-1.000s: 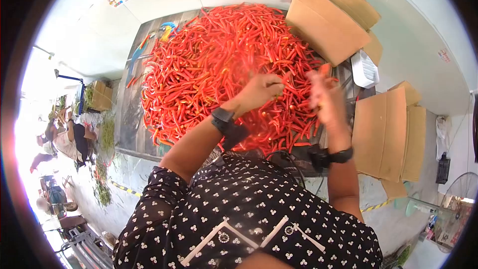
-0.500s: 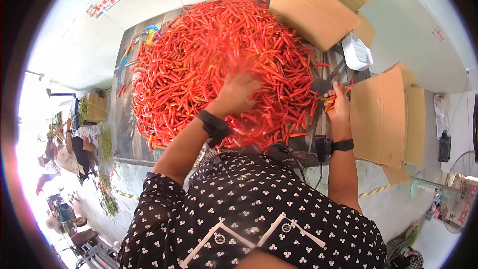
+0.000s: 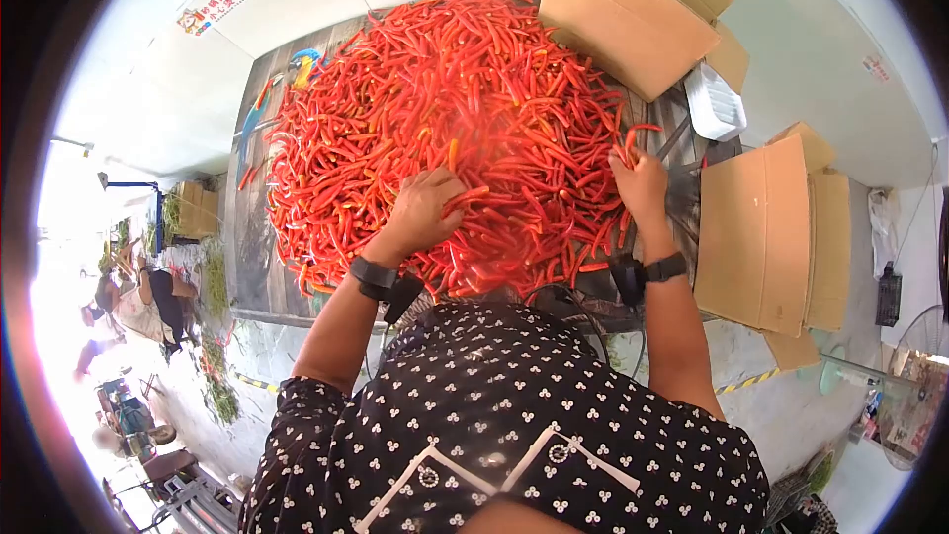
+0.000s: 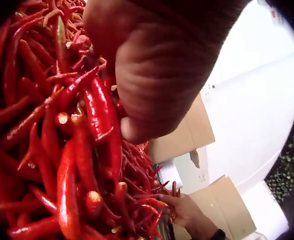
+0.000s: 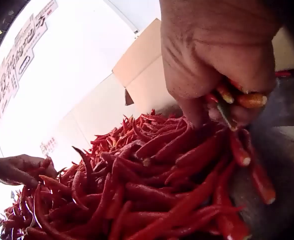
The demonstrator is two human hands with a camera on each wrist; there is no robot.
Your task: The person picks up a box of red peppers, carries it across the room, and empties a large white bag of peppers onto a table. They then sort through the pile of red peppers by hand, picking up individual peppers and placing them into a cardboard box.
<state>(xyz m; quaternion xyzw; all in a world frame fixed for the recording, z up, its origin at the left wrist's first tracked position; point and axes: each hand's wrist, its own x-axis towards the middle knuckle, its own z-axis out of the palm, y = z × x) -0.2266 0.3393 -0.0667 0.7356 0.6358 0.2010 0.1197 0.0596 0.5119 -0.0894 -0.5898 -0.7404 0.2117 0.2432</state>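
Note:
A large heap of red chili peppers point(image 3: 395, 109) covers most of the wooden table. Over the heap's near middle is my left hand point(image 3: 425, 210), its fingers curled about chili peppers point(image 3: 467, 198) that stick out on its right side. In the left wrist view the thumb side of this hand point(image 4: 157, 75) hides its fingertips. My right hand point(image 3: 645, 183) is at the heap's right edge and grips several chili peppers point(image 3: 631, 143). The right wrist view shows their cut ends point(image 5: 251, 100) poking out of the curled right hand point(image 5: 222, 55), close over the pile.
An open cardboard box point(image 3: 633, 25) stands behind the heap at the right, with a white plastic tray point(image 3: 717, 104) beside it. Another cardboard box point(image 3: 756, 237) is right of my right hand. Bare table boards point(image 3: 247, 247) show at the left.
My left hand has shifted left across the heap, and chili peppers now show in its fingers. My right hand went out to the right, then came back to the heap's edge holding chili peppers.

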